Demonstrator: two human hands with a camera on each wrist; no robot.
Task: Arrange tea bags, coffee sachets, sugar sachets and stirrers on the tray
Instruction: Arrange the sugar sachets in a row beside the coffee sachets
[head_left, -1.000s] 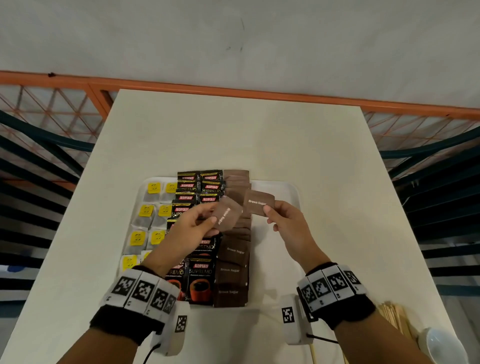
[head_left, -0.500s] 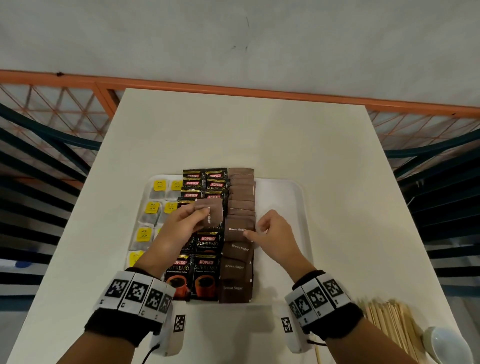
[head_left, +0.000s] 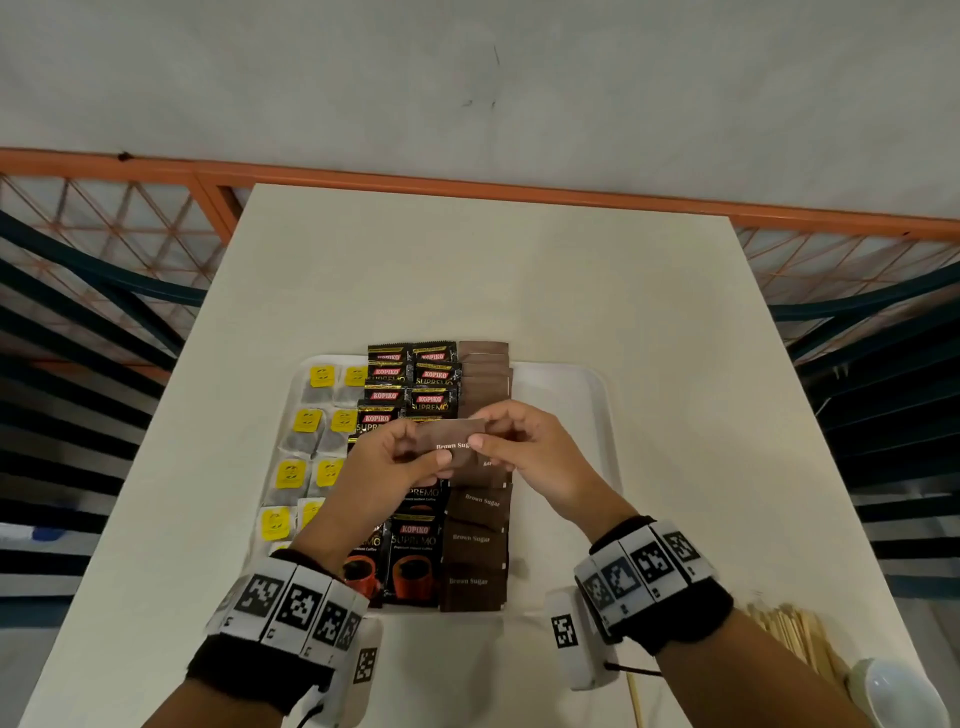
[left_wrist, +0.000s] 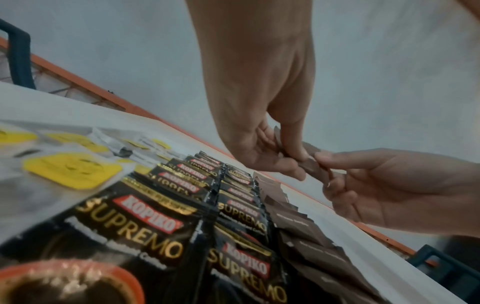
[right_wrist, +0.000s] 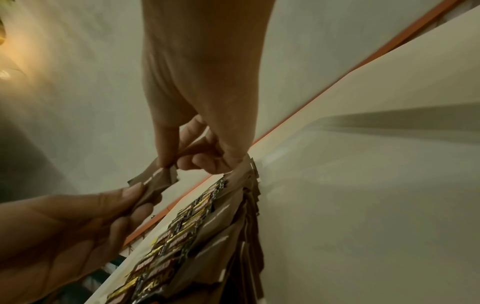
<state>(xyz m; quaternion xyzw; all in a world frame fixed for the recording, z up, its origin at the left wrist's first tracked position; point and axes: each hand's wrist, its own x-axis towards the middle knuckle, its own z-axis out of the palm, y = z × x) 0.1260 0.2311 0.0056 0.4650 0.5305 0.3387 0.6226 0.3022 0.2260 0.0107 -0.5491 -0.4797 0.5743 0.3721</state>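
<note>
A white tray (head_left: 561, 415) holds tea bags with yellow tags (head_left: 306, 431) on the left. Beside them are two columns of black Kopiko coffee sachets (head_left: 413, 545), then a column of brown sugar sachets (head_left: 475, 540). Above the tray's middle, both hands hold one brown sugar sachet (head_left: 447, 436) between them. My left hand (head_left: 426, 449) pinches its left end, and my right hand (head_left: 485, 428) pinches its right end. The left wrist view shows the same sachet (left_wrist: 311, 168) between thumbs and fingers. In the right wrist view the sachet (right_wrist: 155, 181) hangs over the sugar column.
A pile of wooden stirrers (head_left: 789, 634) lies on the table at the lower right, next to a white bowl (head_left: 893, 696). An orange railing (head_left: 467, 182) runs behind the table's far edge. The tray's right part shows bare white.
My right hand laid its own sugar sachet on the sugar column. It then rose and took hold of the sachet that my left hand holds. The left hand has shifted slightly right.
</note>
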